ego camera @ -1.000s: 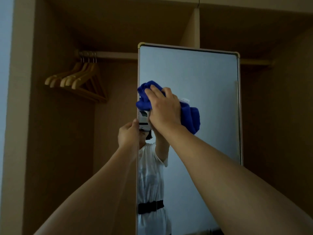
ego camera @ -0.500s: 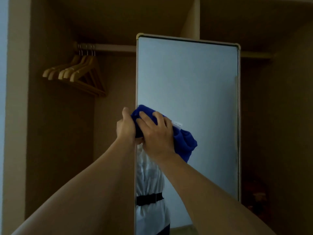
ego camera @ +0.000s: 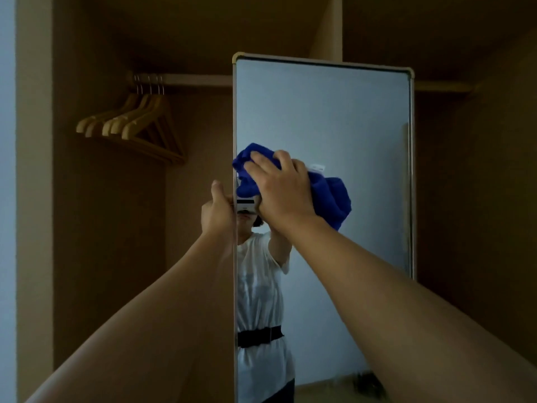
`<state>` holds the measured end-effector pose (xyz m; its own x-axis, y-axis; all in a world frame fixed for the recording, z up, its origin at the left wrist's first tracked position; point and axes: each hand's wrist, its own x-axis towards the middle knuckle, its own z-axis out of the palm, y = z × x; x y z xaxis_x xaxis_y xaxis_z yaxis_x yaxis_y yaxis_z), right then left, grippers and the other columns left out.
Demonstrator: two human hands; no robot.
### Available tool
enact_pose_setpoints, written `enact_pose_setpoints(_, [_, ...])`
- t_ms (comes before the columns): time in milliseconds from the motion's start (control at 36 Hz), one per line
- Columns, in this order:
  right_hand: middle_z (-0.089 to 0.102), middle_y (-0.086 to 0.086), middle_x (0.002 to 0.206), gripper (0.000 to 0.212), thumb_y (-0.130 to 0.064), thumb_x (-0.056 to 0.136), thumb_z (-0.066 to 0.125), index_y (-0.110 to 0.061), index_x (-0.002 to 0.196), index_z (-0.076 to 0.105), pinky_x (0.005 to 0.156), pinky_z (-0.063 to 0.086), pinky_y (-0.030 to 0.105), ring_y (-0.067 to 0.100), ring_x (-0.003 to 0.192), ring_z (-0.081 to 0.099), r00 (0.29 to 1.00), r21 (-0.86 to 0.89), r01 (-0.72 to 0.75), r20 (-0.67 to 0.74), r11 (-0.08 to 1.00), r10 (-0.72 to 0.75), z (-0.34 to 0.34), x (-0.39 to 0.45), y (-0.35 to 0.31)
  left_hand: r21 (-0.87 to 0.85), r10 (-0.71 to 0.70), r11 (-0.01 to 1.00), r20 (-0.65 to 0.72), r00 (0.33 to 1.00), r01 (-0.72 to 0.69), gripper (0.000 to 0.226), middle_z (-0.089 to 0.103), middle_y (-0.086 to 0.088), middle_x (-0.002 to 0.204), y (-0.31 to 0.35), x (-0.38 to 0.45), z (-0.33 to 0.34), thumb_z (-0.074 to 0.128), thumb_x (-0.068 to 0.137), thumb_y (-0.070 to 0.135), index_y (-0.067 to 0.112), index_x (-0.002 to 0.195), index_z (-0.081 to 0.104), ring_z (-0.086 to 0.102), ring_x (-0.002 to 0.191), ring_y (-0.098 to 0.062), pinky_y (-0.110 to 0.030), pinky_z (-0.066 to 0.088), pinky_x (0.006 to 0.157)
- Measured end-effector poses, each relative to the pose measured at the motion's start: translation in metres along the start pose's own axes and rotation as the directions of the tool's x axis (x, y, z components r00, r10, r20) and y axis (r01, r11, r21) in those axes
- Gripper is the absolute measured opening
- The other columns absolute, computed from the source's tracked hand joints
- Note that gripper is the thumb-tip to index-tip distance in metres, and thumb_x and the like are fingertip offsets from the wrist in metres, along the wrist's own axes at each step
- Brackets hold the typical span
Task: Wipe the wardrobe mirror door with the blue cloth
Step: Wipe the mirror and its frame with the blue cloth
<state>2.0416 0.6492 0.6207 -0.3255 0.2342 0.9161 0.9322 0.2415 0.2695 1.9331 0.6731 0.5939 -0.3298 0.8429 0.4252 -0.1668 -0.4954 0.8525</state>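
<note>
The wardrobe mirror door (ego camera: 348, 117) stands open in front of me, a tall pane in a pale frame. My right hand (ego camera: 282, 190) presses a bunched blue cloth (ego camera: 331, 199) against the glass near its left edge, fingers curled over the cloth. A white label shows at the cloth's top. My left hand (ego camera: 218, 210) grips the door's left edge just below and left of the cloth, thumb up. The mirror reflects a person in a white top with a black belt.
Behind the door is the open wooden wardrobe. Several wooden hangers (ego camera: 130, 126) hang on a rail (ego camera: 189, 80) at the upper left. A vertical partition (ego camera: 325, 27) rises above the mirror. The right compartment is dark.
My right hand with the cloth went down the glass half a second ago and has now come back up along the left edge. My left hand stays on the door edge.
</note>
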Motion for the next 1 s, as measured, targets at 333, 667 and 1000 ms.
enact_pose_setpoints(333, [0.064,0.004,0.122,0.051,-0.008,0.064,0.079,-0.014,0.113,0.068,0.085,0.053,0.046,0.035,0.103,0.062,0.986,0.038,0.128,-0.108,0.991,-0.123,0.026,-0.073,-0.011,0.025,-0.043,0.999,-0.038,0.998,0.044,0.045,0.063,-0.004,0.089,-0.001,-0.003,0.002,0.028,0.095,0.055,0.021,0.088,0.058,0.060,0.082,-0.020,-0.031,0.042,0.058])
enact_pose_setpoints(667, [0.060,0.008,0.129,0.060,-0.003,0.065,0.075,-0.009,0.124,0.061,0.090,0.049,0.045,0.035,0.107,0.058,0.979,0.010,0.202,-0.012,0.979,-0.202,0.008,-0.055,0.041,0.125,0.045,0.991,-0.032,0.998,-0.041,0.047,0.061,-0.002,0.070,-0.004,0.003,-0.001,0.034,0.094,0.056,0.020,0.078,0.059,0.060,0.066,-0.016,-0.028,0.044,0.058])
enact_pose_setpoints(1000, [0.049,0.022,0.135,0.042,0.004,0.082,0.058,0.002,0.123,0.056,0.094,0.045,0.044,0.039,0.117,0.049,0.974,0.186,-0.158,-0.130,0.970,0.184,0.001,-0.047,0.075,0.009,0.004,1.000,-0.064,0.998,-0.003,0.044,0.049,0.003,0.052,-0.015,0.013,0.001,0.052,0.093,0.039,-0.005,0.095,0.059,0.050,0.058,-0.016,-0.037,0.044,0.074])
